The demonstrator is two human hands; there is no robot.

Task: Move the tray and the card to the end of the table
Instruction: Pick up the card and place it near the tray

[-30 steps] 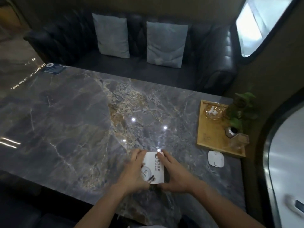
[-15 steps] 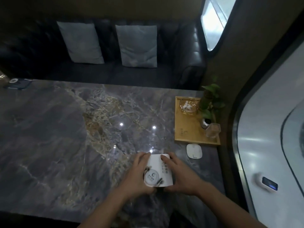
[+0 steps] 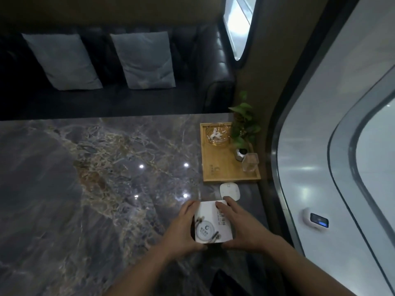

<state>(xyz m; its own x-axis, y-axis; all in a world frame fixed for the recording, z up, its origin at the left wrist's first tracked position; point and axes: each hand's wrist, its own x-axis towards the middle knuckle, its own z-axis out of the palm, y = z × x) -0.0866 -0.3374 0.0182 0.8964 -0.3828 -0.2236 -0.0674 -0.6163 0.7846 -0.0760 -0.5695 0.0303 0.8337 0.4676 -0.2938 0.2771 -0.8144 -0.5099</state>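
Note:
A white printed card (image 3: 211, 224) lies near the table's front right, held between both hands. My left hand (image 3: 181, 228) grips its left edge and my right hand (image 3: 237, 227) covers its right edge and top corner. A wooden tray (image 3: 222, 167) sits at the right end of the marble table (image 3: 85, 178), just beyond the card. The tray carries a glass ashtray (image 3: 218, 135), a small potted plant (image 3: 242, 129) and a clear glass (image 3: 250, 162).
A white rounded pad (image 3: 229, 190) lies between the tray and the card, touching my right fingertips. A dark sofa (image 3: 192, 86) with two grey cushions runs behind the table. A curved wall (image 3: 320, 146) closes the right side.
Both hands have slid the card to the right, toward the white pad and the tray. The view has swung right as well.

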